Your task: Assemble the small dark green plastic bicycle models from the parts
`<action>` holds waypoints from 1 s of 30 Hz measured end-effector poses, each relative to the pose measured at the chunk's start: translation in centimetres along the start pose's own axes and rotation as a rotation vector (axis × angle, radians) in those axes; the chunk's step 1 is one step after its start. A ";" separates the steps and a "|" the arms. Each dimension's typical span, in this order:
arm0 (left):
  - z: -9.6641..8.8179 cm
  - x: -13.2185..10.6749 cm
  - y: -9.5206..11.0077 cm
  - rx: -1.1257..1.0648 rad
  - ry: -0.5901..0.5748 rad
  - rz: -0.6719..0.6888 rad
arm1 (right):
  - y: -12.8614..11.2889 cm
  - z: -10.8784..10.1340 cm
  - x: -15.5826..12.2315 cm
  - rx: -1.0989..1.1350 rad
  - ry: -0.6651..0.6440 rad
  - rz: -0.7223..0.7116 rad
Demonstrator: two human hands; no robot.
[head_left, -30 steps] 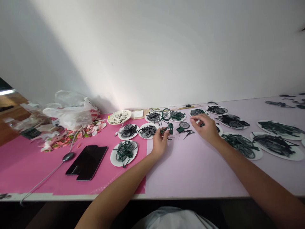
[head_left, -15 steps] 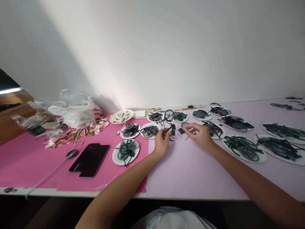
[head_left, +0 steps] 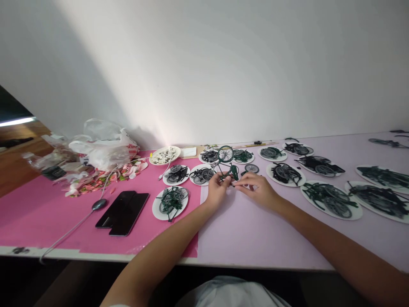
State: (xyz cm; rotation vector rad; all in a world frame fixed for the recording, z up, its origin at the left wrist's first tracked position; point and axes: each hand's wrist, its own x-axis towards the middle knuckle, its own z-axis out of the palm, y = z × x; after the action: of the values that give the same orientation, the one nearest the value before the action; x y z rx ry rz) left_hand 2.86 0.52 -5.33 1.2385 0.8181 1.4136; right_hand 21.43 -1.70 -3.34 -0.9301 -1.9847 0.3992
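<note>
My left hand [head_left: 217, 188] is closed around the lower part of a dark green model bicycle [head_left: 234, 172], partly assembled. Its spoked wheel [head_left: 225, 154] points up toward the wall. Close beside it, my right hand [head_left: 259, 190] has thumb and fingers pinched together at the bicycle's lower edge. Whatever lies in that pinch is too small to make out. Just behind the right fingers, a loose grey wheel [head_left: 252, 168] rests on the table, with a small green piece partly hidden near it.
Several white plates of bicycle parts surround my hands, among them a left plate [head_left: 156, 209] and a right plate [head_left: 354, 213]. Further left are two dark phones [head_left: 129, 213], a cable with a grey knob [head_left: 99, 204], pink petals [head_left: 105, 177], a plastic bag [head_left: 105, 149] and a bowl of pieces [head_left: 164, 156].
My right hand has moved left, from the small green piece to the bicycle's lower edge. My left hand keeps hold of the bicycle. The view has shifted slightly.
</note>
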 end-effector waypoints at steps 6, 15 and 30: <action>0.1 -0.3 0.5 -0.065 0.001 -0.074 | 0.5 0.7 -0.3 0.018 0.014 0.048; 0.2 -0.4 0.6 -0.051 -0.031 -0.064 | 1.2 1.4 -0.4 0.059 0.004 0.103; 0.1 -0.4 0.3 0.017 -0.035 -0.046 | 1.2 1.4 -0.3 0.032 0.005 0.125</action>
State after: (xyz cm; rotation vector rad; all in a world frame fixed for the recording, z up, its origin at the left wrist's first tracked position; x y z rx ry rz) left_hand 2.82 0.02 -5.20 1.2465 0.8308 1.3468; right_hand 20.89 -0.97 -5.00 -1.0366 -1.9163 0.4972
